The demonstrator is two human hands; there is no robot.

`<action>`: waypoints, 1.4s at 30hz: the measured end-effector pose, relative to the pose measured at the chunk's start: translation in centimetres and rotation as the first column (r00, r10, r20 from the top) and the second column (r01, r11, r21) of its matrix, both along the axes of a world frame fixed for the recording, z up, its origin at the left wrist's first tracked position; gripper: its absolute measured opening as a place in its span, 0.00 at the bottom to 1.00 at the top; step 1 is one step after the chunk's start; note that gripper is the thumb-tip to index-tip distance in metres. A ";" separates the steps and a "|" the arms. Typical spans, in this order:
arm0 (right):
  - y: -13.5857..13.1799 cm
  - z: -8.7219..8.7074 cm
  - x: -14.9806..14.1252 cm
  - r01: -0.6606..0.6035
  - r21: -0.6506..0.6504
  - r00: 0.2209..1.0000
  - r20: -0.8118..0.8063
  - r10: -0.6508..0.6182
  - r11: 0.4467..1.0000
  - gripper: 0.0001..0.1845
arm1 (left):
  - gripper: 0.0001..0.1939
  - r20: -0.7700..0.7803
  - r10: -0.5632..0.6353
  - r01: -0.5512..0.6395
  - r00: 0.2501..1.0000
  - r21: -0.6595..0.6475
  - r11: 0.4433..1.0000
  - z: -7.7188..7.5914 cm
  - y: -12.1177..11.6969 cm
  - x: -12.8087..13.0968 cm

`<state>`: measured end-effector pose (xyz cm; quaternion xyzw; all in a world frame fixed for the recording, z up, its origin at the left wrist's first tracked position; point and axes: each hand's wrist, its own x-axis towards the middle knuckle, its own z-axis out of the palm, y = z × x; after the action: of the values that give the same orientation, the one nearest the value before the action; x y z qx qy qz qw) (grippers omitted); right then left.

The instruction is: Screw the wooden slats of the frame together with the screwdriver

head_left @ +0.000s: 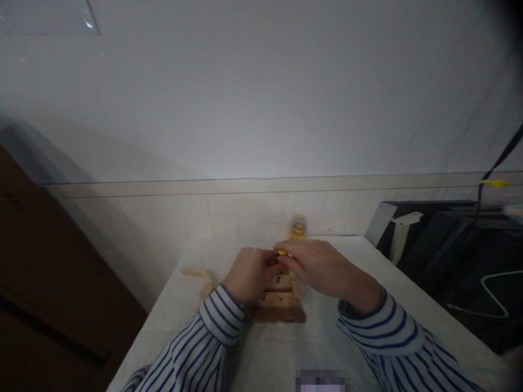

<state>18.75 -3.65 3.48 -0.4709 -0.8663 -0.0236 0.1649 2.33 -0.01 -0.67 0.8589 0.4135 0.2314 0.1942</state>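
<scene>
My right hand (316,264) pinches a small yellow-and-black object (281,252) between thumb and fingers; its kind is hard to make out. Close against it, my left hand (251,275) has its fingertips pressed together at the same spot, and what they hold is hidden. Below both hands is a small slatted wooden piece (280,299) with dark dots like screw heads or holes. My left hand and wrist cover part of its left side. Just behind my right hand stands a clear container with yellow on it (298,226).
A white cloth or sheet covers the table (269,354). Light wooden parts (198,273) lie left of my left hand. The wall (253,109) rises behind the table. Black panels or cases (441,245) and a white cable (496,316) are at the right, a dark wooden surface (53,272) at the left.
</scene>
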 end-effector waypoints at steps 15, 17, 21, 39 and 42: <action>-0.1 0.0 -0.2 0.041 0.055 0.997 0.060 -0.045 0.998 0.10 | 0.16 0.007 -0.018 0.018 1.000 -0.043 0.999 -0.1 0.2 0.1; -0.1 0.1 -0.2 0.046 0.059 0.997 0.060 -0.050 0.997 0.09 | 0.16 0.009 -0.026 0.026 1.000 -0.044 0.999 0.0 0.2 0.1; -0.1 0.0 -0.2 0.063 0.075 0.995 0.077 -0.069 0.995 0.09 | 0.15 0.035 -0.056 0.057 0.998 -0.050 0.997 0.2 0.1 0.1; 0.0 -0.3 -0.1 0.037 0.090 0.999 0.001 -0.037 0.995 0.11 | 0.15 0.151 -0.071 0.094 0.986 -0.147 0.985 0.6 0.0 -0.2; 0.3 -0.4 -0.1 0.001 0.004 0.996 -0.086 -0.001 1.000 0.13 | 0.15 0.229 -0.052 0.094 0.972 -0.178 0.979 0.9 -0.1 -0.4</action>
<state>18.62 -3.30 3.10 -0.4716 -0.8581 -0.0052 0.2030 1.92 -0.12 0.20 0.8200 0.3771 0.2790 0.3279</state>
